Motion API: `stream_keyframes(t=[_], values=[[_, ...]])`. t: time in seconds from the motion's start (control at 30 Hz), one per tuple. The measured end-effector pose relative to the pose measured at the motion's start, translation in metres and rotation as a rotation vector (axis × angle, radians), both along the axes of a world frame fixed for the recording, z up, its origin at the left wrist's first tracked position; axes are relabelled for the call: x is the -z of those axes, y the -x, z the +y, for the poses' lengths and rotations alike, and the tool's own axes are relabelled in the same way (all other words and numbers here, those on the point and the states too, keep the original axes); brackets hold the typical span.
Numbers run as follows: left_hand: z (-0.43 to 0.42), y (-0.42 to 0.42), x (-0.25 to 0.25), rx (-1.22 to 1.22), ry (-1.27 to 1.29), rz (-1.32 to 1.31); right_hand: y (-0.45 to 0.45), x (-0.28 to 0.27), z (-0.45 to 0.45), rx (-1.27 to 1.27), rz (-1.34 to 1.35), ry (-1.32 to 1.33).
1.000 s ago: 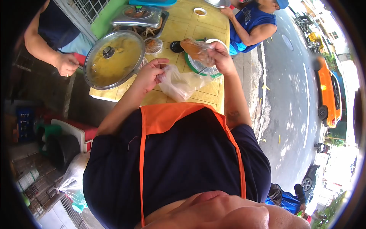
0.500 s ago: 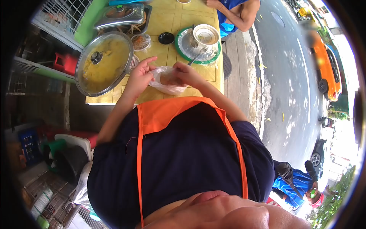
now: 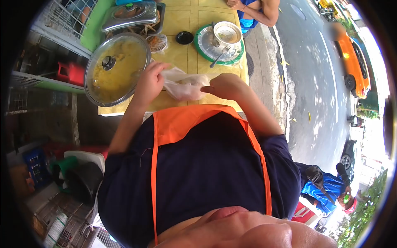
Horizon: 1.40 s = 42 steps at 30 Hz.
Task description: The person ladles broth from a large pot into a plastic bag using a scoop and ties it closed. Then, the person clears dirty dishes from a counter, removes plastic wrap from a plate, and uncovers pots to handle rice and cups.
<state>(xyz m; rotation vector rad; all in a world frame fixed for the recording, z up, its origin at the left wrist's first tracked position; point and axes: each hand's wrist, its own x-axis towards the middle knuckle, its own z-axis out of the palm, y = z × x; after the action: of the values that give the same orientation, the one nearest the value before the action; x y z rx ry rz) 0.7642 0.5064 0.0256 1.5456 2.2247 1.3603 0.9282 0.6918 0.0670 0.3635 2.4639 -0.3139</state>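
Note:
A thin translucent plastic bag (image 3: 184,84) is stretched sideways between my hands, above the near edge of the table. My left hand (image 3: 149,82) pinches the bag's left edge beside the large lidded pan. On the other side, my right hand (image 3: 228,87) is closed on the bag's right side, thumb pointing left. Something pale seems to lie in the bag, but I cannot make out what. The pan (image 3: 118,68) holds yellow food under a glass lid with a black knob. Just beyond the bag is a green-rimmed plate (image 3: 199,50) with a white bowl (image 3: 227,33) and a fork (image 3: 220,56).
On the yellow table (image 3: 175,58) are a small black dish (image 3: 184,38), a small bag of shredded food (image 3: 157,43) and a tray with a clear lid (image 3: 130,18). A person in blue (image 3: 258,12) sits at the far right corner. A road (image 3: 312,82) runs alongside.
My right hand has come out of the bag's mouth area and moved right, drawing the bag wider. My left hand stays at the bag's left edge. The view has shifted slightly.

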Motion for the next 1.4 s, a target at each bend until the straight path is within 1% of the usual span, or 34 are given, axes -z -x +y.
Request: stream_keyframes(t=[0.03, 0.07, 0.1, 0.13, 0.2, 0.23, 0.33, 0.4, 0.43, 0.47, 0.5, 0.53, 0.57, 0.6, 0.67, 0.7, 0.73, 0.77, 0.8, 0.83, 0.87, 0.9, 0.97, 1.0, 1.03, 1.07, 1.13, 1.17, 1.2, 1.23, 1.27, 1.33, 1.37, 1.4], values=[[0.008, 0.004, -0.005, 0.006, -0.002, -0.002, -0.004, -0.006, 0.002, -0.069, 0.117, -0.032], [0.019, 0.012, -0.011, -0.002, -0.095, 0.021, -0.005, -0.009, 0.001, -0.137, 0.234, -0.065], [0.029, 0.018, -0.016, -0.008, -0.19, 0.045, -0.002, -0.009, 0.0, -0.169, 0.292, -0.118], [0.037, 0.022, -0.022, 0.0, -0.196, 0.046, 0.001, -0.012, -0.004, -0.162, 0.293, -0.125], [0.05, 0.029, -0.032, 0.006, -0.261, 0.023, 0.01, -0.02, -0.011, -0.169, 0.339, -0.29], [0.054, 0.031, -0.033, 0.014, -0.268, 0.026, 0.011, -0.02, -0.013, -0.192, 0.451, -0.342], [0.058, 0.033, -0.024, 0.049, -0.362, -0.005, 0.008, -0.011, -0.016, -0.234, 0.574, -0.286], [0.049, 0.036, -0.016, 0.075, -0.099, -0.157, 0.008, 0.017, -0.016, -0.182, 0.538, -0.088], [0.047, 0.04, 0.001, 0.193, -0.065, 0.007, 0.011, 0.027, -0.018, -0.224, 0.464, -0.021], [0.043, 0.041, 0.018, 0.301, -0.025, 0.174, 0.009, 0.045, -0.014, -0.251, 0.573, 0.243], [0.036, 0.039, 0.026, 0.356, 0.193, 0.213, 0.008, 0.071, -0.01, -0.294, 0.59, 0.387], [0.03, 0.031, 0.028, 0.398, 0.413, 0.246, 0.011, 0.078, -0.009, -0.323, 0.39, 0.467], [0.027, 0.014, 0.017, 0.352, 0.528, 0.366, 0.008, 0.099, -0.002, -0.29, 0.423, 0.613], [0.026, -0.002, 0.007, 0.296, 0.65, 0.477, 0.013, 0.11, 0.006, -0.361, 0.426, 0.623], [0.029, -0.011, 0.012, 0.209, 0.632, 0.539, 0.014, 0.076, 0.015, -0.398, 0.684, 0.534], [0.03, -0.011, 0.012, 0.166, 0.635, 0.598, 0.017, 0.068, 0.026, -0.43, 0.683, 0.533], [0.033, -0.01, 0.011, 0.14, 0.637, 0.597, 0.019, 0.061, 0.038, -0.361, 0.871, 0.432], [0.035, -0.009, 0.01, 0.126, 0.727, 0.601, 0.02, 0.057, 0.053, -0.284, 1.057, 0.332], [0.039, -0.009, 0.008, 0.112, 0.818, 0.602, 0.021, 0.053, 0.073, -0.225, 1.136, 0.268], [0.041, -0.007, 0.007, 0.091, 0.821, 0.598, 0.021, 0.059, 0.095, -0.053, 1.169, 0.181], [0.042, -0.006, 0.006, 0.08, 0.868, 0.599, 0.02, 0.064, 0.122, 0.018, 1.253, 0.134], [0.043, -0.005, 0.005, 0.07, 0.918, 0.599, 0.018, 0.08, 0.152, 0.294, 1.223, 0.094], [0.047, -0.005, 0.005, 0.043, 0.988, 0.596, 0.005, 0.12, 0.214, 0.533, 1.054, -0.197], [0.05, -0.004, 0.006, 0.06, 0.923, 0.67, -0.001, 0.145, 0.242, 0.729, 0.87, -0.195], [0.053, -0.004, 0.005, 0.083, 0.86, 0.743, -0.007, 0.15, 0.259, 0.879, 0.609, -0.089], [0.066, -0.006, -0.001, 0.078, 0.879, 0.745, -0.015, 0.166, 0.272, 0.865, 0.604, -0.072], [0.105, -0.006, -0.016, 0.09, 0.958, 0.523, -0.013, 0.206, 0.297, 0.756, 0.523, 0.208], [0.12, 0.003, -0.009, 0.075, 0.787, 0.421, -0.015, 0.219, 0.3, 0.753, 0.514, 0.215], [0.136, 0.013, 0.009, 0.056, 0.615, 0.315, -0.014, 0.219, 0.291, 0.821, 0.572, 0.356], [0.156, 0.021, 0.03, -0.045, 0.527, 0.038, -0.014, 0.22, 0.284, 0.886, 0.625, 0.498], [0.175, 0.028, 0.051, -0.15, 0.43, -0.236, -0.014, 0.229, 0.282, 0.878, 0.609, 0.502], [0.202, 0.037, 0.077, -0.471, 0.331, -0.924, -0.011, 0.255, 0.285, 0.82, 0.852, 0.38], [0.205, 0.047, 0.102, -0.487, 0.331, -0.936, -0.012, 0.253, 0.283, 0.904, 0.843, 0.512], [0.205, 0.062, 0.13, -0.667, 0.227, -1.226, -0.013, 0.245, 0.279, 0.893, 0.832, 0.518]])
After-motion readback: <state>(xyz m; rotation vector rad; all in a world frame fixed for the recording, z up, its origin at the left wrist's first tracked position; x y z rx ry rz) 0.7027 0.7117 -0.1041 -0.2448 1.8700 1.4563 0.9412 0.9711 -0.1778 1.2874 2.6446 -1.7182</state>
